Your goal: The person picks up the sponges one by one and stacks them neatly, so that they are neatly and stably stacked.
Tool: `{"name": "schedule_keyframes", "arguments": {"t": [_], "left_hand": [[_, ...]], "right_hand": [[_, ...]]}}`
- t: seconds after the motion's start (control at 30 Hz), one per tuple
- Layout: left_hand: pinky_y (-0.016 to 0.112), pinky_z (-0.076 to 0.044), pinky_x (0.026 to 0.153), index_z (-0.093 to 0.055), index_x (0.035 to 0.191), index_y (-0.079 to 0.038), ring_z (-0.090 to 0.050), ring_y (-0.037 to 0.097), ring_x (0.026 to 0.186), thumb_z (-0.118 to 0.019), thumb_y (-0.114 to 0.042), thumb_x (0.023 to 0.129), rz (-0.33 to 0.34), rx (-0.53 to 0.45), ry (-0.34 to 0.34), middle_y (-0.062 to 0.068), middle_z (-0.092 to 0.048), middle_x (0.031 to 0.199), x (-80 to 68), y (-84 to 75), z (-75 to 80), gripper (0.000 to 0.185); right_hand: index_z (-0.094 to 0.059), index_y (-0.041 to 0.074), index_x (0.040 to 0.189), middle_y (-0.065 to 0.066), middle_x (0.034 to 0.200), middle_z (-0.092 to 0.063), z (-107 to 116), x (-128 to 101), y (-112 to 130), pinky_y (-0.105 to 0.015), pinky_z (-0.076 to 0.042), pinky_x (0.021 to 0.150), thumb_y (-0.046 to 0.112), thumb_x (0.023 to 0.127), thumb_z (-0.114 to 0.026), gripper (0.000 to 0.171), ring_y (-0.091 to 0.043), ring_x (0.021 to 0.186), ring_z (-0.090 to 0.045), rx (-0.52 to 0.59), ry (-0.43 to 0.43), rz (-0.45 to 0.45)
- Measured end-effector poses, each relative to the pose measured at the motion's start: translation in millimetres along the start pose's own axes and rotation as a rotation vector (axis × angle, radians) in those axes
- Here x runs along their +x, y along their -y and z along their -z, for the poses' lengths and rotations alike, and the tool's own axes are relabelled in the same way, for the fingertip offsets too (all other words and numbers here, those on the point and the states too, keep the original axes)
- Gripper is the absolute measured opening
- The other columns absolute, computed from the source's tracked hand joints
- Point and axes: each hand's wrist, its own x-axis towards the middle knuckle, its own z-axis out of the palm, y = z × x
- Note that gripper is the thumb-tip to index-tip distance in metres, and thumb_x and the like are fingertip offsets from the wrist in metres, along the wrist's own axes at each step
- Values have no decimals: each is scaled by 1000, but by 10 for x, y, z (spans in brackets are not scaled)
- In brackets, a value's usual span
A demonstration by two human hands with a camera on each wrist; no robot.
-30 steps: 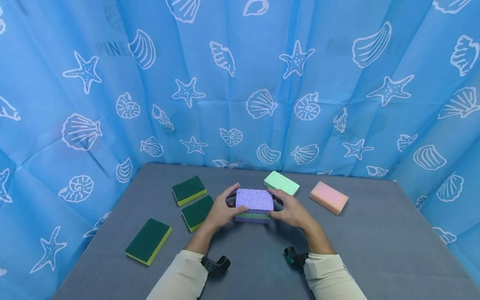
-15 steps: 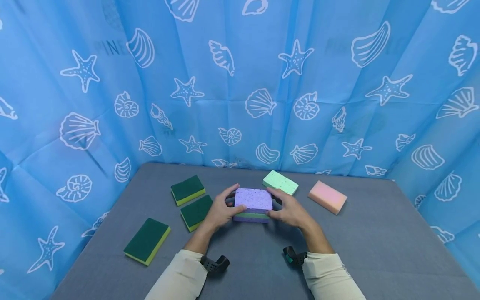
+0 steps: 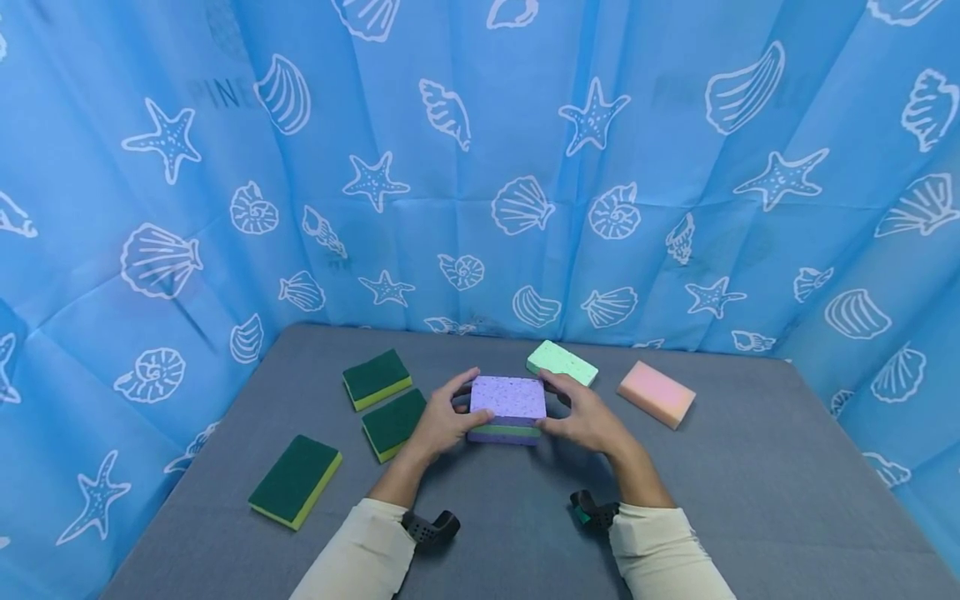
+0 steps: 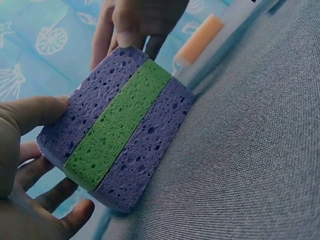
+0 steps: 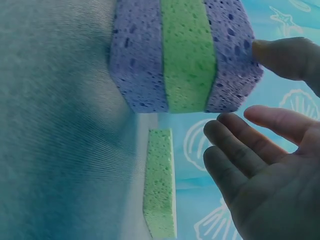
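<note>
left hand (image 3: 440, 423) — seemingly pinching purple sponge (image 3: 508, 396)

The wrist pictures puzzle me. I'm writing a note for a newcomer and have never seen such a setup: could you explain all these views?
There is no robot here, just a person's left hand and right hand. The wide picture comes from a camera on the head, looking forward and down; the two close, tilted ones come from cameras on each wrist.

Between the hands is a stack: a top purple sponge, a green middle sponge and a bottom purple sponge. The left hand holds the top one; the right thumb touches its corner, other fingers spread.

Also on the grey table lie three dark green and yellow sponges to the left, a pale green sponge behind and a pinkish-orange sponge to the right.
</note>
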Motion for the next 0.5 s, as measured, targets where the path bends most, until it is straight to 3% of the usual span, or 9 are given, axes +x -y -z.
{"name": "schedule_keyframes", "arguments": {"t": [0.5], "left_hand": [[49, -39, 100, -42, 146, -6, -41, 33, 128, -75, -16, 86, -8, 8, -6, 17, -43, 144, -2, 19, -4, 69]], "right_hand": [[-36, -5, 146, -23, 139, -44, 241, -11, 7, -51, -35, 103, 21, 84, -77, 78, -37, 127, -43, 66, -140, 51]]}}
